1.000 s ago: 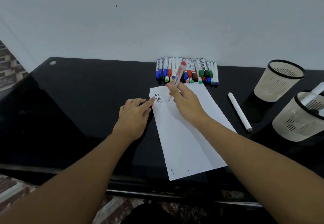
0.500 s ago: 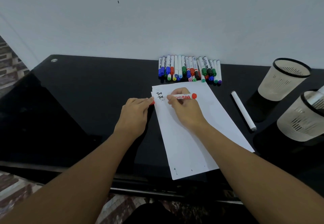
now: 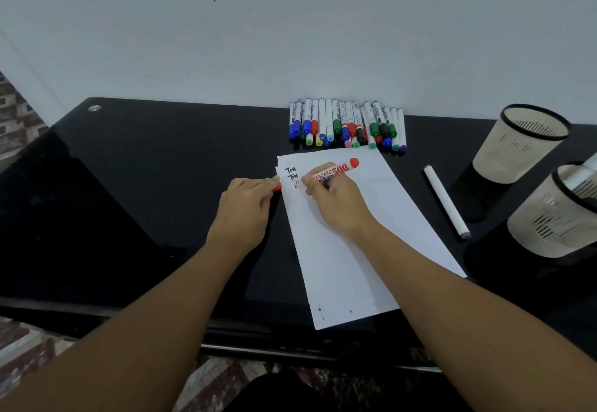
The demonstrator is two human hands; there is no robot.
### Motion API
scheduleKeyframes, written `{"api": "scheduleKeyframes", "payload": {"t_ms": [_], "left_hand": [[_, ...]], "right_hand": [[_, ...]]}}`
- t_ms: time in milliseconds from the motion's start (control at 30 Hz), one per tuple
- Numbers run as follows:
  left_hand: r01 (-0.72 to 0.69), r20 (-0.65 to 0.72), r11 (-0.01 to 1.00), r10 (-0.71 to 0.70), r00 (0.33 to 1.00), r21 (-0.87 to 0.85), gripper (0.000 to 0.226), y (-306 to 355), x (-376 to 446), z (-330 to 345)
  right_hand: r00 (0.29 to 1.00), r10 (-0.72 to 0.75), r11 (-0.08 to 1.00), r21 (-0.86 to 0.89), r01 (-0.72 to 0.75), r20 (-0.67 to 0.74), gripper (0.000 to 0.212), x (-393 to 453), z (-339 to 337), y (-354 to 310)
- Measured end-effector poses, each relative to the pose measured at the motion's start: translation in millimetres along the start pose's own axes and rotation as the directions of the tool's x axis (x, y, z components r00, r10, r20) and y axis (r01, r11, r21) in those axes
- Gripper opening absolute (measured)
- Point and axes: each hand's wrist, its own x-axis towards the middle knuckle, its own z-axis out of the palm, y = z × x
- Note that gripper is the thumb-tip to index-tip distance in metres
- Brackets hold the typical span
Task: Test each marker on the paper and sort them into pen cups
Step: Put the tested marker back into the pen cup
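Starting nearest the camera, two bare forearms reach out over the black glass table [image 3: 145,185], and nothing blocks the view of the stack of white paper [image 3: 349,250] lying slanted between them. The left hand [image 3: 244,210] rests knuckles-up at the paper's left edge, fingers curled around a red cap [image 3: 277,187] that just peeks out at the fingertips. The right hand [image 3: 336,200] is closed in a writing grip on the red marker [image 3: 334,171], its tip down on the sheet beside the handwriting [image 3: 291,175], three short scrawled lines that look like "Test". On the barrel I can read "TEBOARD" and "500". Right of the paper, a plain white marker [image 3: 447,201] lies alone on the glass. Further right stand two beige mesh pen cups: the near cup [image 3: 549,218] holds something white, the far cup [image 3: 517,147] looks unfilled. At the back, against the wall, lies a row of markers [image 3: 347,124] with caps toward us.
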Motion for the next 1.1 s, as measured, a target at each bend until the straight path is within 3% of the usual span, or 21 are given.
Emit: {"api": "scheduleKeyframes", "payload": {"t_ms": [467,1100], "left_hand": [[0.005,0.001,1.0,-0.005,1.0,0.024,0.037,-0.8,1.2,1.0],[-0.001,0.005,1.0,0.001,1.0,0.023,0.036,-0.7,1.1,0.5]], "right_hand": [[1.0,-0.03,0.993,-0.117,0.03,0.004,0.028,2.1,2.8,0.2],[0.998,0.032,0.999,-0.009,-0.033,-0.052,0.035,-2.9,-2.4,-0.2]]}}
